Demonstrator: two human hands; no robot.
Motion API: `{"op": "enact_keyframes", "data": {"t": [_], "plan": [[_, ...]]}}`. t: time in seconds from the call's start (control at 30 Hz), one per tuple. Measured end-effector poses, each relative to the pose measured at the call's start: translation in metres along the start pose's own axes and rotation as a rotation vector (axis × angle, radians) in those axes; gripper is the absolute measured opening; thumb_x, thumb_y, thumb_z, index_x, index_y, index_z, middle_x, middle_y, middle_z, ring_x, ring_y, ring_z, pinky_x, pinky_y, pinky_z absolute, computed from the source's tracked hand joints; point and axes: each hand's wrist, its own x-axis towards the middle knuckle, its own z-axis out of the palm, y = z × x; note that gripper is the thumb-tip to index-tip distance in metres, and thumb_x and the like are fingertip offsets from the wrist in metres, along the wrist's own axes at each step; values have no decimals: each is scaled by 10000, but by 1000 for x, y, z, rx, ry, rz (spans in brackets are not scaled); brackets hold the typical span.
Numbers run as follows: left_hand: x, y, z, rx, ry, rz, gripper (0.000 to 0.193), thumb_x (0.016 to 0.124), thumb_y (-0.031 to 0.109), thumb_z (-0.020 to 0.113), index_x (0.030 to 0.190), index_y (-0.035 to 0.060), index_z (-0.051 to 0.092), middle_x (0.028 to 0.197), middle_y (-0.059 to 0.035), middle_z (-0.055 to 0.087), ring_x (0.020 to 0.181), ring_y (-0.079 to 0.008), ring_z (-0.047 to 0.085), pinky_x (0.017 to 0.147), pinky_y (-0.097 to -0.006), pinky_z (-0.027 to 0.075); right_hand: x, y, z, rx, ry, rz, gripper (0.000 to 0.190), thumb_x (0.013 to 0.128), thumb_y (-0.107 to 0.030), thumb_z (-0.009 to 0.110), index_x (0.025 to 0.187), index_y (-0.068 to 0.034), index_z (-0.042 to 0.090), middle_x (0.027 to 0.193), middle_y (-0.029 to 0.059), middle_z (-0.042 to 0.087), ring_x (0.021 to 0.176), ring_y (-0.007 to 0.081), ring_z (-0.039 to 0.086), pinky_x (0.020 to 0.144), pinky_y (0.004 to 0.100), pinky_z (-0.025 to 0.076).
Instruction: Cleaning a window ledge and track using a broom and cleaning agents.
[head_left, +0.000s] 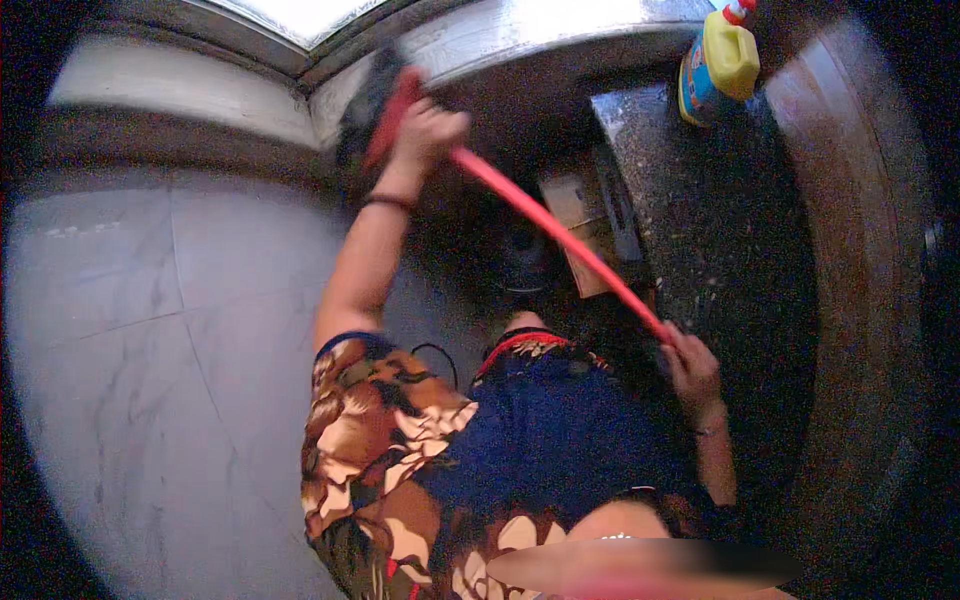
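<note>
A long-handled broom with a red head (395, 105) and a red handle (555, 225) runs diagonally across the view. My left hand (433, 127) grips it close to the head, with that arm stretched forward. My right hand (691, 367) is closed around the handle's other end. The dark bristles (365, 105) are blurred and lie over the corner of a pale ledge (330, 120); whether they touch it, I cannot tell.
A yellow bottle (724, 67) with a red cap stands on a dark speckled slab (675, 165) at the right. Below the handle are cardboard boxes (574, 202). Grey marbled tiles (112, 300) cover the left side. A bright window (300, 15) is ahead.
</note>
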Motion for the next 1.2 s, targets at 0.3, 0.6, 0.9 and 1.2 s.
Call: {"op": "enact_keyframes", "data": {"t": [0.3, 0.6, 0.9, 1.2], "plan": [[175, 126, 75, -215, -48, 208, 132, 746, 246, 541, 624, 206, 512, 563, 37, 592, 577, -169, 620, 618, -304, 395, -121, 35, -81, -94, 133, 470, 308, 893, -108, 543, 1182, -4, 575, 1060, 113, 637, 880, 203, 608, 792, 325, 481], [196, 121, 70, -553, -375, 151, 257, 758, 334, 647, 652, 122, 549, 629, -91, 587, 661, -323, 612, 642, -420, 487, -125, 41, -185, -132, 4, 373, 335, 912, -119, 498, 1221, 1, 542, 1190, 148, 593, 1026, 224, 600, 841, 313, 469], [93, 66, 74, -163, 182, -448, 199, 679, 208, 694, 644, 95, 534, 857, -86, 562, 914, -271, 527, 866, -458, 369, -36, 36, -85, 272, -87, 329, 361, 889, -106, 548, 1239, -19, 534, 1032, 126, 665, 868, 148, 637, 754, 276, 491], [195, 46, 47, -123, 244, -348, 110, 697, 111, 597, 615, 93, 527, 739, -55, 543, 873, -255, 532, 974, -441, 329, -33, 38, -93, 615, -29, 521, 356, 894, -101, 530, 1236, -3, 535, 1075, 61, 639, 855, 117, 592, 762, 246, 470]]}}
